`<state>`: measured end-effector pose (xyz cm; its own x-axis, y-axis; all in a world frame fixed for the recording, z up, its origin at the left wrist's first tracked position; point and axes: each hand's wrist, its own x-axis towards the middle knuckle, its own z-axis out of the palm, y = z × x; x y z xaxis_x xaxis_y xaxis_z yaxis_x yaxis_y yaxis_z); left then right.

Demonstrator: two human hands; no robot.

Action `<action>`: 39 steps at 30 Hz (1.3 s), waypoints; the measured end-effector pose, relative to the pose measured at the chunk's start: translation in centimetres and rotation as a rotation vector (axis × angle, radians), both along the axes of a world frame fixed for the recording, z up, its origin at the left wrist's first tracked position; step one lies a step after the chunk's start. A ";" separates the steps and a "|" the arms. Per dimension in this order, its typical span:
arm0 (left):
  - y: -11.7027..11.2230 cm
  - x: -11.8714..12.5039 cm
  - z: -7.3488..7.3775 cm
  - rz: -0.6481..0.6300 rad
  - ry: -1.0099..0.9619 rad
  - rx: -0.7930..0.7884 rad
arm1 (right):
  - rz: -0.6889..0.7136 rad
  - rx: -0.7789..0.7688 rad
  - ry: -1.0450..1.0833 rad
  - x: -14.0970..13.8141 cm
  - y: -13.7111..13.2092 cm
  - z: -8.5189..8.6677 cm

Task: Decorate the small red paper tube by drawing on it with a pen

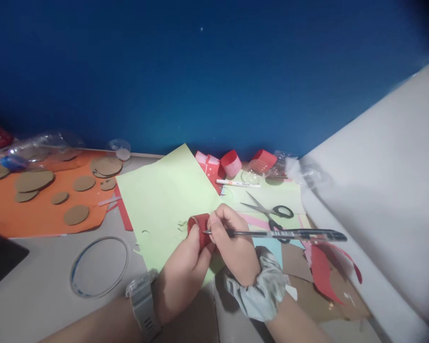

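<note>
My left hand (184,267) is closed around a small red paper ring (199,227), held over a light green paper sheet (160,200). My right hand (234,245) grips a black pen (289,234), its tip touching the ring and its barrel pointing right. A grey watch is on my left wrist and a grey scrunchie on my right wrist.
Black-handled scissors (271,212) lie open just beyond my right hand. Cardboard discs (34,180) sit on orange paper (39,214) at left. A clear plastic ring (99,267) lies near left. Red paper rings (231,163), a white marker (238,183) and clear bottles (43,145) line the blue wall.
</note>
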<state>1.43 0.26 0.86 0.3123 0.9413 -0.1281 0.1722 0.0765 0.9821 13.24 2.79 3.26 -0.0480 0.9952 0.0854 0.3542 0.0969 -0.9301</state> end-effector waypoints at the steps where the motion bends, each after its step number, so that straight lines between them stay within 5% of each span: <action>1: 0.0 0.0 0.0 -0.001 0.006 0.013 | 0.000 0.004 -0.007 0.0 0.0 0.0; 39: -0.3 -0.1 -1.2 0.041 0.030 0.091 | 0.092 0.061 -0.121 0.2 -0.1 0.2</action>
